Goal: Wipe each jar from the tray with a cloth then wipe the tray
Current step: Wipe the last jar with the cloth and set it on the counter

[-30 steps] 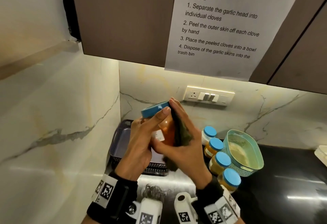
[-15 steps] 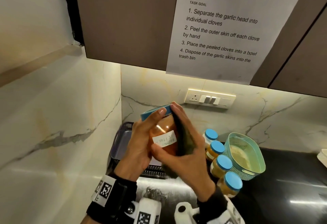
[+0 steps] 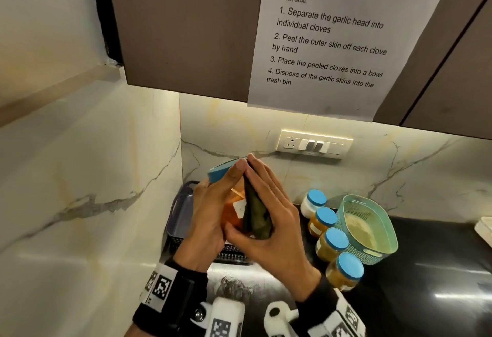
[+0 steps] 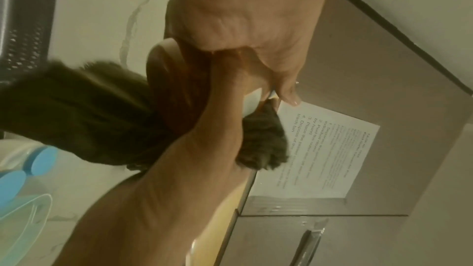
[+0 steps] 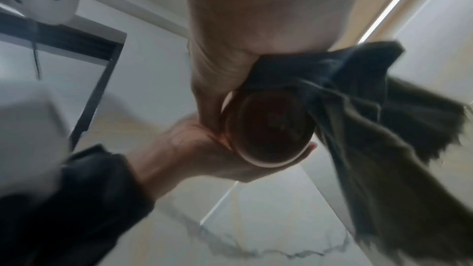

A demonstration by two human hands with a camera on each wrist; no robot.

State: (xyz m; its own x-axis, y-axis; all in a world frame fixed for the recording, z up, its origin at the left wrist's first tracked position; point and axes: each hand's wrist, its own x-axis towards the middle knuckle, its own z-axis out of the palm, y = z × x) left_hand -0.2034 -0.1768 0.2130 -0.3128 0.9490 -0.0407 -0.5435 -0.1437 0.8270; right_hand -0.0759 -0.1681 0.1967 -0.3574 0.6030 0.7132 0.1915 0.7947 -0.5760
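orange spice jar [image 3: 232, 207] with a blue lid is up in the air above the tray [image 3: 179, 211], tipped left, gripped by the left hand [image 3: 213, 211], while the right hand [image 3: 269, 219] presses the dark cloth [image 3: 255, 217] flat on its right side.

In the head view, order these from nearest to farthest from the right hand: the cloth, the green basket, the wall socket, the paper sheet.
1. Cloth: pressed under the right hand.
2. Green basket: on the counter, to its right.
3. Wall socket: on the wall behind.
4. Paper sheet: up on the cabinet.
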